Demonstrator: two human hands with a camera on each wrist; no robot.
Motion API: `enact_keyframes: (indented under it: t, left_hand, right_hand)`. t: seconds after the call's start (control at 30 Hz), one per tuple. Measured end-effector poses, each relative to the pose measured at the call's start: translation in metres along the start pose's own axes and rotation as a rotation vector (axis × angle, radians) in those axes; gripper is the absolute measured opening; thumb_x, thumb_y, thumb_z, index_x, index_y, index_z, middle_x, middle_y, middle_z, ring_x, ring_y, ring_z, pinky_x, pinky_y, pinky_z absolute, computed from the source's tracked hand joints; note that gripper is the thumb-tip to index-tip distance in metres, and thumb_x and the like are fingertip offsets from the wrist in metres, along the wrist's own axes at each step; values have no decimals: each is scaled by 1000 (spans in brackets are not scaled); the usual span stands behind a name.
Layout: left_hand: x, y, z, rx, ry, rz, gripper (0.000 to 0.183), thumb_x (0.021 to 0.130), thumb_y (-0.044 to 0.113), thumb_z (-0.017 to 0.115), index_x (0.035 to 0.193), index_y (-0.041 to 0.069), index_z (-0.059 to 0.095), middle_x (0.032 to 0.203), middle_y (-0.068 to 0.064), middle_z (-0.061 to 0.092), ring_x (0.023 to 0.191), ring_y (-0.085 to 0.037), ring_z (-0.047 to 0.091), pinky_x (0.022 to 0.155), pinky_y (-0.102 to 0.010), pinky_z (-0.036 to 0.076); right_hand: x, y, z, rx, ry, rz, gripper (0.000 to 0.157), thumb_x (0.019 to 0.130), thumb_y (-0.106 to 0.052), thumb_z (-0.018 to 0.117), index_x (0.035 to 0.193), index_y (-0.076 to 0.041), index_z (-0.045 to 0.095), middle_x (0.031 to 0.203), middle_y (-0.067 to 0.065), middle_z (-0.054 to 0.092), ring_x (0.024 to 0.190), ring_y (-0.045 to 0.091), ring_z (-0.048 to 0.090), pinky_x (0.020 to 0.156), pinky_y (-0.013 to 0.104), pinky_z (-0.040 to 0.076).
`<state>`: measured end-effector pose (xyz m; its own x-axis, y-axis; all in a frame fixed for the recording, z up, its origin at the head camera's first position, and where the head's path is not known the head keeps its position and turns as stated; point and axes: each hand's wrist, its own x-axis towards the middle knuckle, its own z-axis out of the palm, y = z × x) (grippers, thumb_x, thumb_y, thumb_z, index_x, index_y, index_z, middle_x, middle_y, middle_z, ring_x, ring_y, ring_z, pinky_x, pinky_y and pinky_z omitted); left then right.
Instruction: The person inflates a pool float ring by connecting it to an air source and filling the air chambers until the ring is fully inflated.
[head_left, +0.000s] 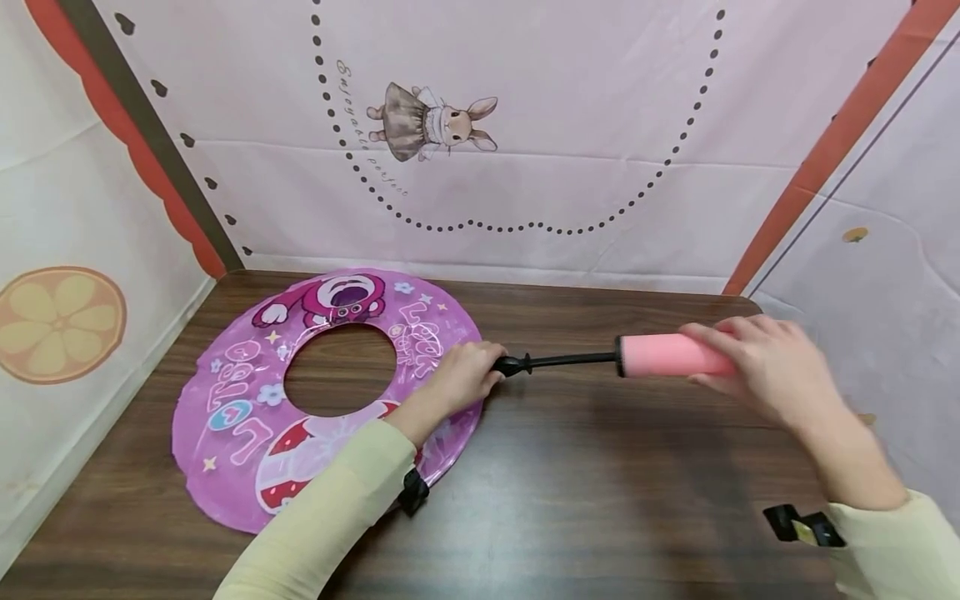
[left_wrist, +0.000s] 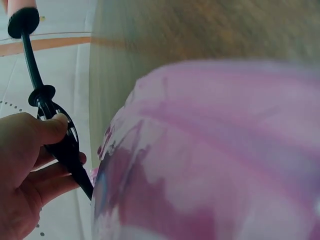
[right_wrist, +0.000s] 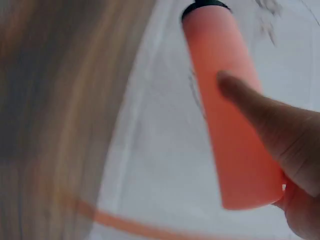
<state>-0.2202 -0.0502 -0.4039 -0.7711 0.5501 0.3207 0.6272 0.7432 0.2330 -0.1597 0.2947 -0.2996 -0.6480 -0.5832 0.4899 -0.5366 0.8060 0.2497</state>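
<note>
A pink hand pump (head_left: 667, 355) lies level across the head view above the table, its black end cap facing left. My right hand (head_left: 776, 367) grips the barrel, thumb along its side in the right wrist view. From the cap a thin black tube (head_left: 573, 360) runs left to a tapered black nozzle (left_wrist: 62, 142). Thumb and fingers of my left hand (head_left: 467, 372) pinch that nozzle, whose tip points at the swim ring's edge in the left wrist view. The purple swim ring (head_left: 240, 367), printed with a cartoon bear and strawberries, looks partly inflated; its valve is hidden.
The ring lies on a dark brown wooden table (head_left: 525, 517), under my left forearm. Printed pink cloth (head_left: 570, 108) with a rabbit hangs behind the table, and pale cloth walls stand at left and right.
</note>
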Motion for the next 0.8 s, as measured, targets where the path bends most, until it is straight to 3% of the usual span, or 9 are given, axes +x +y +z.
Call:
enact_keyframes:
  t: [0.13,0.27,0.5,0.73,0.8]
  left_hand:
    - [0,3,1,5,12,38,25,80,17,69,103,7,63,95,-7,68,84,-22,65,75,-36,53]
    - [0,4,3,34,39,53,25,79,15,70,101,6,64,93,-7,68,82,-22,65,73,-35,53]
    - [-2,4,3,46,40,58,26,77,17,72,100,7,64,91,-6,68,80,-22,65,71,-35,53]
    - [-1,5,-4,41,-29,14,27,79,21,71,102,8,63,92,-7,68,80,-22,65,72,-34,53]
    - [-1,4,-5,32,-39,8,28,80,21,71,103,8,63,92,-7,68,80,-22,65,72,-34,53]
  right_hand:
    - [22,-29,26,-35,7,-82,53,71,-50,68,111,-17,64,84,12,63,77,34,57,60,46,42]
    - [37,-52,44,-78,-8,-89,58,61,-44,80,109,-18,65,84,11,63,78,33,57,63,45,44]
    - [38,-64,54,-72,-15,-92,59,61,-45,81,111,-19,64,85,10,61,80,32,56,64,44,44]
    - [22,-39,38,-20,-3,-82,61,60,-44,80,113,-20,62,86,9,62,81,31,57,63,45,43]
    - [15,-28,29,-19,-6,-76,58,66,-50,74,115,-20,62,86,9,63,80,31,58,61,44,42]
